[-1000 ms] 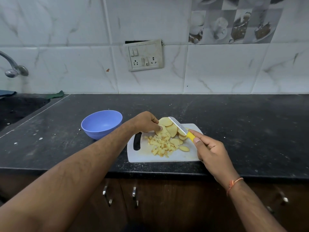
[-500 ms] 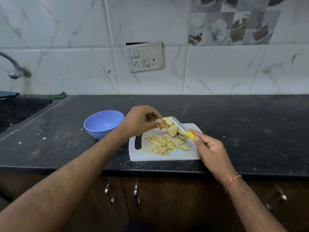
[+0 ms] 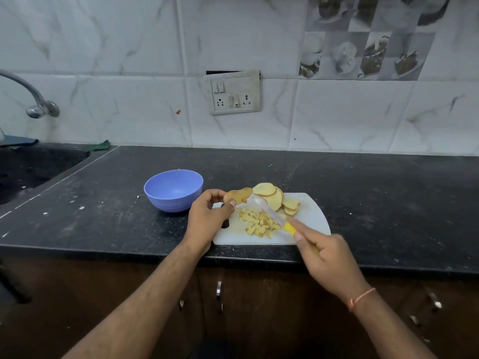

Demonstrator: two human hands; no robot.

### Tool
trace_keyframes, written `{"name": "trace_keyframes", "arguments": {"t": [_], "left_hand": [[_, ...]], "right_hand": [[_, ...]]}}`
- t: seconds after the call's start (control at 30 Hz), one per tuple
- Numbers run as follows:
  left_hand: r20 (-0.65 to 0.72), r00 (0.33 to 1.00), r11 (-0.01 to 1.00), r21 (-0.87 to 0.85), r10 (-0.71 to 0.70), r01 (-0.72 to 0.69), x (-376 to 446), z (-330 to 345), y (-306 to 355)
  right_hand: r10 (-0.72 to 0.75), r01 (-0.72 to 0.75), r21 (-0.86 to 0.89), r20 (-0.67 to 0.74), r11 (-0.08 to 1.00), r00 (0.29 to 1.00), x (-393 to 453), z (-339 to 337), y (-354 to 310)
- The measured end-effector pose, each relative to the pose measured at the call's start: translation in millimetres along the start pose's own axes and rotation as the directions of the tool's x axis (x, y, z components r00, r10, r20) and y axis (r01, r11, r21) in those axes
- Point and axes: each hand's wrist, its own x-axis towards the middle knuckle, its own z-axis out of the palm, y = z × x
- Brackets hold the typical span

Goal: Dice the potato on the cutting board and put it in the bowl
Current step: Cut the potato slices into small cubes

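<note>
Above white plastic cutting board point(image 3: 308, 216): left hand point(image 3: 207, 221) pinching brown-skinned potato slice point(image 3: 238, 196); right hand point(image 3: 329, 257) gripping yellow-handled knife point(image 3: 274, 216) over pale diced potato pieces point(image 3: 259, 224). Beside board, blue plastic bowl point(image 3: 173, 190).

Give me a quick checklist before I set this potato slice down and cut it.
1. Slice held: left hand pinches the potato slice above the board's far left corner. Ok.
2. Knife held: right hand grips the knife. Ok.
3. Blade clear of fingers: apart from the left hand. Ok.
4. Landing space: diced potato and remaining slices crowd the cutting board. Not ok.
5. Bowl in reach, empty. Ok.
6. Blade touching board: cannot tell.
</note>
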Motion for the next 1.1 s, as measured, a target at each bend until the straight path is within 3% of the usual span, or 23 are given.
{"name": "trace_keyframes", "arguments": {"t": [0.17,0.33,0.6,0.7,0.83,0.97,1.1], "left_hand": [[0.006,1.000,0.999,-0.034,-0.022,0.022,5.1,-3.3,-4.2],[0.026,0.999,0.998,-0.044,-0.034,0.035,6.3,-4.1,-6.3],[0.015,0.999,0.999,-0.020,-0.036,0.036,7.3,-3.9,-5.9],[0.009,0.999,0.999,-0.025,-0.040,0.040,8.5,-3.5,-6.3],[0.017,0.999,0.997,-0.053,-0.048,0.048,9.5,-3.7,-7.8],[0.025,0.998,0.997,-0.056,-0.050,0.051,8.1,-4.6,-7.0],[0.018,0.999,0.997,-0.057,-0.050,0.051,10.0,-4.3,-5.4]], "right_hand": [[-0.215,0.303,-0.381,0.257,0.873,0.942,-19.4,6.6,-17.3],[-0.169,0.287,-0.563,0.253,0.775,0.952,-6.8,1.4,-14.1],[-0.090,0.148,-0.584,0.127,0.798,0.988,10.6,1.1,-13.2],[-0.135,0.190,-0.534,0.140,0.824,0.981,6.7,9.0,-26.7],[-0.136,0.222,-0.583,0.187,0.782,0.973,8.8,26.5,-35.3],[-0.031,0.143,-0.674,0.175,0.725,0.984,16.7,21.6,-31.9],[-0.014,0.087,-0.642,0.118,0.762,0.993,17.4,18.6,-36.2]]}}
